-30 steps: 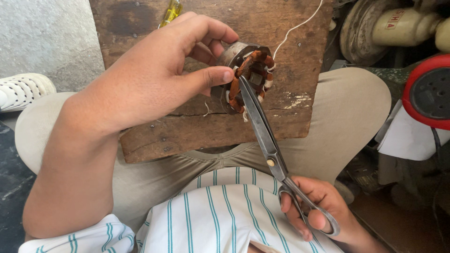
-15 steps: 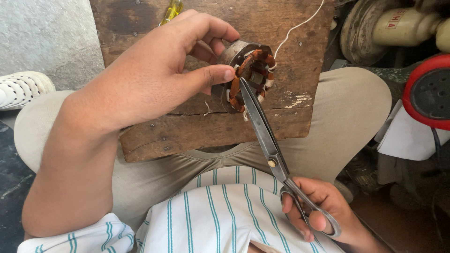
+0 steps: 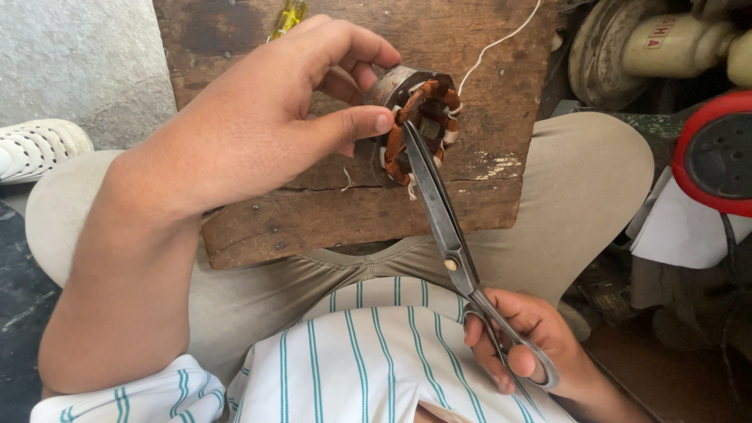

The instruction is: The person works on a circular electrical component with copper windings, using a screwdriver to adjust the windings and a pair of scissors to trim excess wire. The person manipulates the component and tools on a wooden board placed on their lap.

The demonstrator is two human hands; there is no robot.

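My left hand grips a small round motor stator with copper-coloured windings, thumb and fingers pinching its rim against a worn wooden board on my lap. My right hand holds long metal scissors by the handles, low near my striped shirt. The closed blades reach up into the windings at the stator's face. A thin white string runs up and away from the stator.
A yellow-handled tool lies at the board's top edge. A red round device and white paper sit at right, cream-coloured machine parts behind them. A white shoe rests at left on the grey floor.
The scissor tips have shifted slightly against the windings; both hands keep their grips and stay nearly in place.
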